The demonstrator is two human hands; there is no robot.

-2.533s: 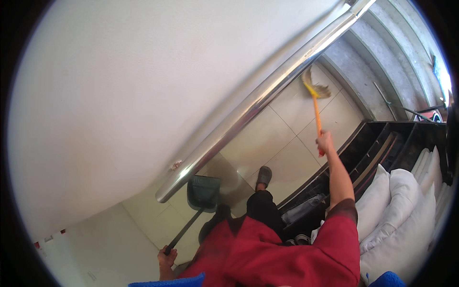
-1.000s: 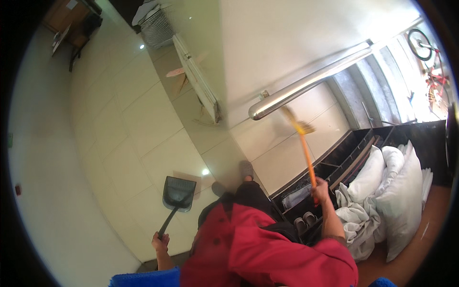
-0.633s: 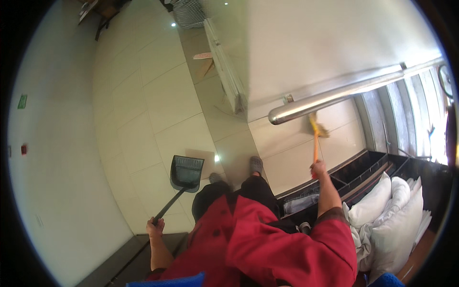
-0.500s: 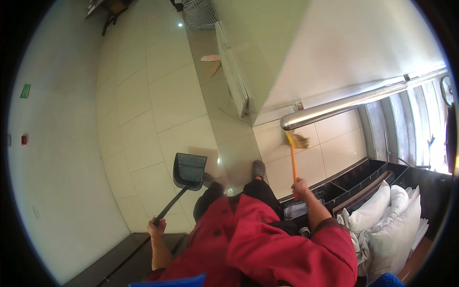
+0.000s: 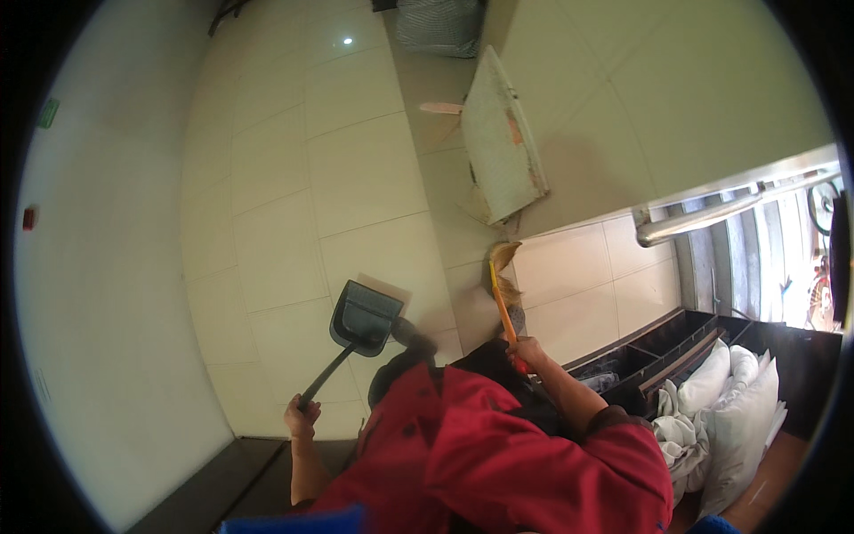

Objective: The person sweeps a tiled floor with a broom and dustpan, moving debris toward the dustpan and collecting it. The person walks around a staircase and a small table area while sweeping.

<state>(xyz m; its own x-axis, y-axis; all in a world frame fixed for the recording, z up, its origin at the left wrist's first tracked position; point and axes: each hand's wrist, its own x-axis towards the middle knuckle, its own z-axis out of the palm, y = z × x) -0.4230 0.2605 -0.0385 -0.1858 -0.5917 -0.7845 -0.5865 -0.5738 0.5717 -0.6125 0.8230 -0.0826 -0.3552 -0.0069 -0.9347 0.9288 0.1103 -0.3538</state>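
My left hand (image 5: 302,416) is closed round the handle of a dark long-handled dustpan (image 5: 366,317), whose pan hangs over the pale tiles to the left of my feet. In my right hand (image 5: 527,353) is the red end of an orange-handled broom (image 5: 500,298). Its straw bristles (image 5: 506,258) are partly hidden behind the yellow neck and lie near the corner of the pale wall. A worn white panel (image 5: 500,138) leans at that wall, just beyond the bristles. Whether the bristles touch the floor, I cannot tell.
A black partitioned rack (image 5: 636,356) stands at my right, with white pillows (image 5: 738,400) beside it. A metal rail (image 5: 698,221) juts out past the wall corner. Farther off is a checked bag (image 5: 438,27). Dark boards (image 5: 213,485) lie at lower left.
The broom has swung left, from beneath the rail's end to the wall corner. My view has shifted right, and the white panel shows more fully. Both hands keep their holds.
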